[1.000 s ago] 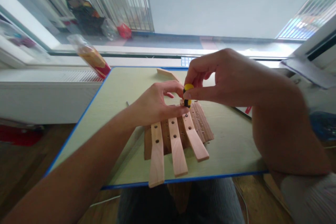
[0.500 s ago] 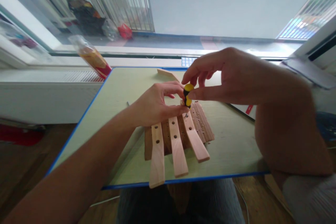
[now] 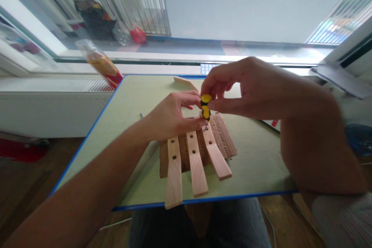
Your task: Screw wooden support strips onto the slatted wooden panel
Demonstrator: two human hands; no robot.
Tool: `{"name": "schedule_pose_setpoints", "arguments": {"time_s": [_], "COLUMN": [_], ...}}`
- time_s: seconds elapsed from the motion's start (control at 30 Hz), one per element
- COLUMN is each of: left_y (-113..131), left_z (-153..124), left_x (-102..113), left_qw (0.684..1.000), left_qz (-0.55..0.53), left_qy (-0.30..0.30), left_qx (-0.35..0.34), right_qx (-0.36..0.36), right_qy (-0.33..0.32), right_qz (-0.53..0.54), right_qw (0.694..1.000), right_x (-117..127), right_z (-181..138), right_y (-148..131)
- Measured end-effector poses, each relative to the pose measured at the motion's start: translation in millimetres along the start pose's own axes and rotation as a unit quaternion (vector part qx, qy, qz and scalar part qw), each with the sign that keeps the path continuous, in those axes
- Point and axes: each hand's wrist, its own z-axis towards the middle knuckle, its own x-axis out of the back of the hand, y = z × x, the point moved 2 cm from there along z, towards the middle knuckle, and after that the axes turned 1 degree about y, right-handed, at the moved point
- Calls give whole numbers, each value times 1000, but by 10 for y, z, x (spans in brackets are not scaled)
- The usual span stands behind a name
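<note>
A short yellow-and-black screwdriver (image 3: 206,110) stands nearly upright over the rightmost wooden strip (image 3: 220,161). Its handle is pinched near the top by the thumb and fingers of my right hand (image 3: 247,89). My left hand (image 3: 174,116) closes around the lower handle, thumb in front and index finger behind. A screw (image 3: 206,128) shows at the tool's lower end, in the strip's upper hole. Two more strips, a middle one (image 3: 198,178) and a left one (image 3: 173,182), each with two dark holes, lie across a brown ridged board (image 3: 225,133). My left hand hides their far ends.
The board rests on a pale green table (image 3: 250,174) with blue edging. Another wooden piece (image 3: 186,82) lies at the far edge. A thin metal rod (image 3: 142,115) pokes out behind my left wrist. A plastic bag with red-and-yellow print (image 3: 106,66) stands beyond the left corner.
My right hand has turned slightly and shifted a little left and down with the screwdriver's top. My left hand and the wooden strips stay almost where they were.
</note>
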Motion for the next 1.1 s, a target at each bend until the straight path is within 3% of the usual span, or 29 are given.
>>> {"name": "schedule_pose_setpoints", "arguments": {"time_s": [0.2,0.4,0.63,0.83,1.1], "left_y": [22,-17,-9,28,41], "left_z": [16,5,16,26,15], "left_x": [4,-7,-12,-7,8], "left_qw": [1000,1000,1000,1000,1000], "left_qz": [-14,-28,-17,-15,1], "left_qy": [-5,-3,7,8,1], "left_qx": [-27,9,-8,-22,-27], "right_qx": [-24,-29,-38,-29,22], "right_qy": [16,11,19,28,-18], "right_qz": [6,-8,-20,-30,33], "right_qw": [1000,999,999,999,999], "right_x": [-4,8,3,9,41], "right_z": [-2,-10,-10,-7,-24], "right_y": [-12,-21,-27,19,13]}}
